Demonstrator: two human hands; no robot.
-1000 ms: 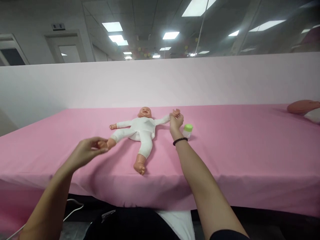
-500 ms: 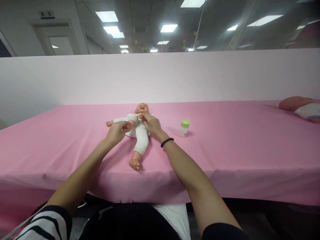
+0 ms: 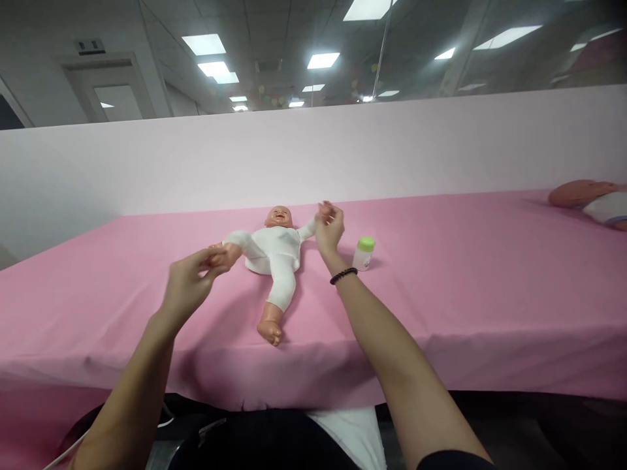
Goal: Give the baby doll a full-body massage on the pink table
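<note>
A baby doll [image 3: 281, 245] in a white suit lies on its back on the pink sheet, head at the far side. My left hand [image 3: 193, 277] is closed around the doll's foot on the left, and that leg is raised and stretched out sideways. My right hand [image 3: 330, 228] pinches the doll's hand on the right, holding the arm out straight. The doll's other leg rests on the sheet, with its bare foot [image 3: 270, 324] toward me. Its arm on the left is mostly hidden behind the raised leg.
A small bottle with a green cap [image 3: 364, 253] stands just right of my right wrist. At the far right edge lies a second doll [image 3: 582, 196], partly cut off. The pink-covered table [image 3: 465, 274] ends at a low white wall [image 3: 392, 150] with glass above.
My left hand has drawn the doll's foot outward to the left. My right hand has moved from the doll's chest out to the right, spreading its arm. The view has shifted slightly.
</note>
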